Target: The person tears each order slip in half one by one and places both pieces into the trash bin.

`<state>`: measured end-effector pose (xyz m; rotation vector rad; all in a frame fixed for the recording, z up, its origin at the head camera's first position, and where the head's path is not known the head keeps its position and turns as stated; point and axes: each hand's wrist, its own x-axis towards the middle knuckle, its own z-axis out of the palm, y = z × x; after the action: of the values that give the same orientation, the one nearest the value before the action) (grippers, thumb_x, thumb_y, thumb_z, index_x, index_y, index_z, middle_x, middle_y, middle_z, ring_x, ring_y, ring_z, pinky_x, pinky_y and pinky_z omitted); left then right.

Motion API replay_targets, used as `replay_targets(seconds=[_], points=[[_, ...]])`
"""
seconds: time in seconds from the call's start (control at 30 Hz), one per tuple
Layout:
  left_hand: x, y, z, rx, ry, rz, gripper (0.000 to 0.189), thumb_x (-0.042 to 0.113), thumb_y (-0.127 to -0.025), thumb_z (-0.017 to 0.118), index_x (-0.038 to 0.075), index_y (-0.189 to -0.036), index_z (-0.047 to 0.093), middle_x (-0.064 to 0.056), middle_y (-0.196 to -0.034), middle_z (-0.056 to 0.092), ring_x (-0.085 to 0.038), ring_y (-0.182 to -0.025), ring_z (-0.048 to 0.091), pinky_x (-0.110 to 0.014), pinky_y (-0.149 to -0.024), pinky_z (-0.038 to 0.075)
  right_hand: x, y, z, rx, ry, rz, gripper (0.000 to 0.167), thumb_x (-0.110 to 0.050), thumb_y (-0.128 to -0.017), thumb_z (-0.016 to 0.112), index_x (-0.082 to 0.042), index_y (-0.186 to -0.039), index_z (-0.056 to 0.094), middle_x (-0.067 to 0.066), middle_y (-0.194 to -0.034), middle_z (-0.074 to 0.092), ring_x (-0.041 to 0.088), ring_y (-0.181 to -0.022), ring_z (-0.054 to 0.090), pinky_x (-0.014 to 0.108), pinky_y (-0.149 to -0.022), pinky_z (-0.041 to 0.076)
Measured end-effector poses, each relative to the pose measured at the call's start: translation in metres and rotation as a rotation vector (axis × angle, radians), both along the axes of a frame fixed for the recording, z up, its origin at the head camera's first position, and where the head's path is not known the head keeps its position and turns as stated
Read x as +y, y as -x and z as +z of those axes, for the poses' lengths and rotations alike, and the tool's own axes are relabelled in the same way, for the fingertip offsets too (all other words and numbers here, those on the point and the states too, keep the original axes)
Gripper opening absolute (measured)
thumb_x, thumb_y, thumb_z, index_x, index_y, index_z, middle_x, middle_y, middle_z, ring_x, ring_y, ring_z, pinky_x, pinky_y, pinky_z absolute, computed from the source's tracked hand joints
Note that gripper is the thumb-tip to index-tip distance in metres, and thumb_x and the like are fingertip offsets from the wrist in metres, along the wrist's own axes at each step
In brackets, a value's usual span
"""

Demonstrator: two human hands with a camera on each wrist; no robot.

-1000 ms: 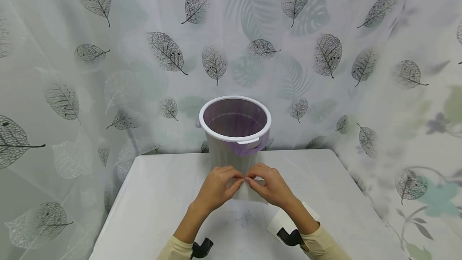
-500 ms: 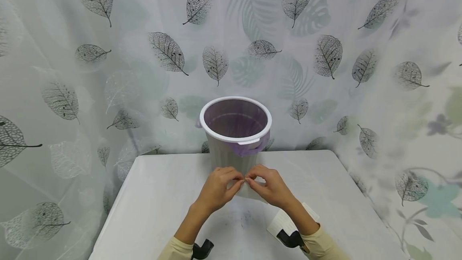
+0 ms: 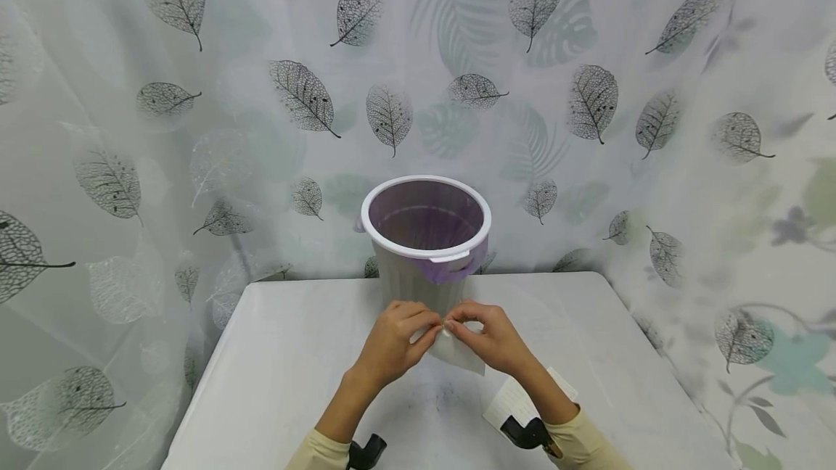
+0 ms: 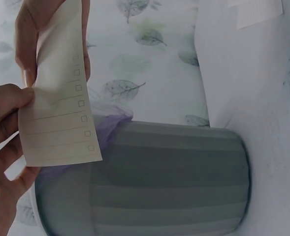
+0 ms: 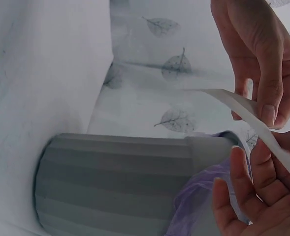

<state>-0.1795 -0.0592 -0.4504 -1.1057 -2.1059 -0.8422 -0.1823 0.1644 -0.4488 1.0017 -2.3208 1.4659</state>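
Both hands meet in front of the bin in the head view. The left hand [image 3: 392, 339] and the right hand [image 3: 490, 336] pinch a small sheet of notepaper [image 3: 459, 354] between thumbs and fingertips at its upper edge. In the left wrist view, the sheet [image 4: 61, 113] shows printed lines and a row of small checkboxes. Seen from the right wrist, it is a thin, slightly curved strip [image 5: 248, 113] between the left hand [image 5: 263, 54] above and the right hand [image 5: 263, 191] below. The fingertips nearly touch each other.
A grey bin [image 3: 411, 281] with a white rim stands upright at the table's back, lined with a purple bag [image 3: 444, 269]. More lined paper [image 3: 512, 401] lies on the white table [image 3: 313, 354] under the right wrist. A leaf-print curtain [image 3: 261, 165] hangs behind.
The sheet's lower part has shifted and tilted, its corner now hanging lower near the right hand. Both hands stay almost in place, still pinching it.
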Motion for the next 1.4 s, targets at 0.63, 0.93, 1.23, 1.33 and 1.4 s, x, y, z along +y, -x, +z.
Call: replay_targets(seconds=[0.63,0.93,1.23,1.33,1.4], points=[[-0.01,0.003,-0.003,-0.115,-0.061,0.007,0.011,0.014,-0.092,0.082,0.01,-0.101,0.078,0.005,-0.094,0.072,-0.012,-0.087,0.068,-0.04,-0.08,0.054,0.004,-0.004,0.008,0.155,0.022,-0.045,0.016,0.015,-0.086,0.075,0.0,-0.093,0.075,0.013,-0.091,0.072,0.026,-0.087,0.069,0.039,-0.078,0.056],[-0.011,-0.001,0.003,-0.176,-0.086,-0.026,0.008,0.011,-0.09,0.083,0.011,-0.093,0.076,0.007,-0.089,0.07,-0.014,-0.082,0.067,-0.038,-0.076,0.055,0.006,-0.001,0.006,0.197,0.015,-0.043,0.023,0.015,-0.085,0.076,-0.005,-0.095,0.076,0.009,-0.091,0.072,0.023,-0.086,0.068,0.042,-0.075,0.057],[-0.01,-0.001,0.0,-0.176,-0.09,-0.006,0.006,0.012,-0.091,0.082,0.011,-0.092,0.076,0.007,-0.089,0.072,-0.01,-0.082,0.066,-0.039,-0.078,0.054,-0.001,-0.018,0.03,0.175,0.038,-0.045,0.015,0.016,-0.085,0.075,0.002,-0.092,0.074,0.016,-0.089,0.072,0.029,-0.084,0.069,0.037,-0.075,0.057],[-0.01,-0.001,0.0,-0.175,-0.101,-0.006,0.005,0.013,-0.092,0.081,0.011,-0.092,0.077,0.007,-0.089,0.072,-0.01,-0.082,0.066,-0.039,-0.078,0.054,-0.002,-0.02,0.033,0.165,0.037,-0.052,0.012,0.013,-0.087,0.075,0.002,-0.092,0.074,0.016,-0.09,0.072,0.029,-0.084,0.07,0.033,-0.077,0.056],[-0.01,-0.002,-0.001,-0.17,-0.109,-0.004,0.005,0.014,-0.093,0.081,0.011,-0.092,0.077,0.008,-0.089,0.072,-0.01,-0.082,0.066,-0.039,-0.078,0.054,-0.002,-0.02,0.033,0.159,0.04,-0.054,0.011,0.012,-0.088,0.075,0.002,-0.092,0.074,0.016,-0.09,0.072,0.029,-0.085,0.07,0.03,-0.078,0.055]])
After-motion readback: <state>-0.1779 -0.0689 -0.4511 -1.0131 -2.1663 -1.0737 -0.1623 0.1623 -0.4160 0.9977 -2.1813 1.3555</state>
